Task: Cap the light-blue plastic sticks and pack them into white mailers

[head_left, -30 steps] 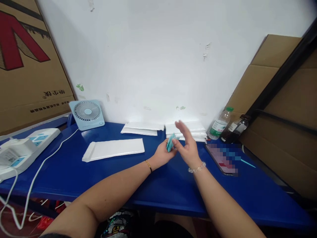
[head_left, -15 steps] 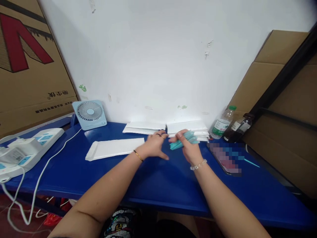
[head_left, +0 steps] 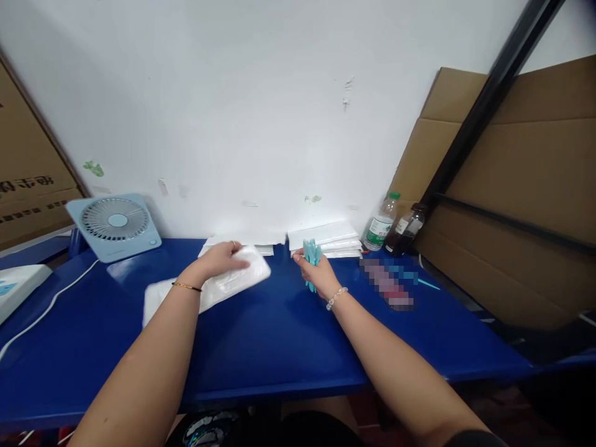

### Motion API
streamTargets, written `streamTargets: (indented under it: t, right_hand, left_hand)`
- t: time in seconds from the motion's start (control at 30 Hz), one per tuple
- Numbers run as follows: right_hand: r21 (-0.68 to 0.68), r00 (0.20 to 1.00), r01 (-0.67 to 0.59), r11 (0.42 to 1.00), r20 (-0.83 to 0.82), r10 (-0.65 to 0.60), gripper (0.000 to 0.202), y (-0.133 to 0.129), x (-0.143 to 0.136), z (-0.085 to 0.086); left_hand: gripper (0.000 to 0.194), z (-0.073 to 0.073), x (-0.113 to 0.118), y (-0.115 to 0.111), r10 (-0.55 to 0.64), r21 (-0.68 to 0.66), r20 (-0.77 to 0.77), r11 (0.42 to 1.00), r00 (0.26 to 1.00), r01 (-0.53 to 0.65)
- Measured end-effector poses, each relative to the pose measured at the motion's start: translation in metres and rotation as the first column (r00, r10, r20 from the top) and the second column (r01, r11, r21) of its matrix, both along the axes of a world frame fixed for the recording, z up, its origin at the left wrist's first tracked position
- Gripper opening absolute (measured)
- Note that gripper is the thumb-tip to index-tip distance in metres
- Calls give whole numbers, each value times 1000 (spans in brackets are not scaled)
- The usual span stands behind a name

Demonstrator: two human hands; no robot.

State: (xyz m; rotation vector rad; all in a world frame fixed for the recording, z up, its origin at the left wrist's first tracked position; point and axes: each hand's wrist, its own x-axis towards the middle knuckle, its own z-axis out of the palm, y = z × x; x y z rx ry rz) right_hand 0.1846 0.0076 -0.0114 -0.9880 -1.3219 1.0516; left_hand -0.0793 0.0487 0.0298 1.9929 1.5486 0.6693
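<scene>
My left hand is closed over the edge of a long white packet with a shiny, plastic-like surface, its near end tilted up off the desk. In my right hand is a bundle of slim teal sticks, gripped upright between thumb and fingers; their exact kind I cannot make out. Just behind that hand lies a stack of flat white packets. Another white pile rests against the wall, partly covered by my left hand.
A light blue fan stands at the left on the blue desk, near a white power strip. At the right are a green-capped water bottle, a dark bottle, a blurred-out flat object and a thin teal stick.
My left hand has moved left from the middle and taken hold of the white packet, lifting one end. The teal bundle in my right hand has turned from slanting to upright. The view has shifted right.
</scene>
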Motion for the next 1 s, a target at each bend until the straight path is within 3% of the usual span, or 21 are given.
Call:
streamTargets:
  t: [0.03,0.07,0.13,0.17,0.2,0.27,0.33,0.37,0.43,0.47,0.53,0.57,0.6,0.63,0.67,0.73,0.8,0.87,1.0]
  right_hand:
    - [-2,1000,1,1000,-16,-1,29,-1,2,3]
    - [-3,999,-5,1000,-35,5,30,-3,4,6]
    - [-8,997,-41,999,-71,40,32,-6,6,11]
    - [-16,994,-68,998,-91,67,32,-8,6,13]
    - [-27,990,-96,995,-108,93,31,-9,6,14]
    - [-51,985,-126,991,-120,120,34,-12,3,13]
    - [-69,990,-95,993,-110,87,44,-12,0,11]
    - [-78,993,-63,995,-107,55,47,-11,-1,10]
    - [-96,993,-5,995,-117,-6,47,-9,-1,8]
    - [-102,992,12,995,-122,-24,45,-8,1,9]
    - [-113,994,18,993,-103,-29,41,-4,9,10]
    - [-122,997,9,993,-80,-19,39,-3,13,12]
    - [-135,998,-6,991,-55,-2,38,-2,18,14]
    - [-151,999,-30,988,-33,26,36,-1,23,15]
    - [-167,998,-58,984,-18,56,36,0,26,16]
    - [-187,994,-109,976,-3,110,34,1,31,16]
    - [-196,991,-131,972,14,136,31,1,32,15]
    - [-202,992,-113,973,39,124,28,0,32,14]
    - [-99,999,36,994,-18,-38,25,-3,35,32]
  left_hand:
    - [46,5,3,-1,67,71,205,994,977,-83]
    - [46,10,7,-3,112,119,425,977,898,-178]
    - [45,17,15,-5,108,133,783,933,613,-334]
    - [42,19,19,-5,84,110,886,918,456,-382]
    - [39,19,23,-5,73,71,946,904,316,-421]
    - [33,14,30,-2,91,-32,990,883,104,-468]
    - [32,6,35,2,136,-122,991,874,-5,-470]
    - [34,2,36,4,165,-154,986,877,-15,-456]
    - [48,-2,33,5,246,-185,967,860,69,-475]
    - [61,-1,30,5,282,-154,946,826,160,-542]
    - [89,4,22,0,339,67,830,728,443,-682]
    - [101,7,19,-4,346,245,709,696,614,-675]
    - [111,10,18,-9,315,414,531,714,787,-565]
    - [120,12,19,-14,241,532,315,756,918,-381]
    - [126,12,22,-19,119,578,84,803,989,-146]
    - [133,6,36,-27,-121,530,-271,809,955,253]
    - [135,-5,54,-32,-224,457,-438,779,871,430]
    - [127,-15,67,-34,-219,437,-472,783,854,442]
    - [105,-14,72,-33,-105,489,-345,828,933,275]
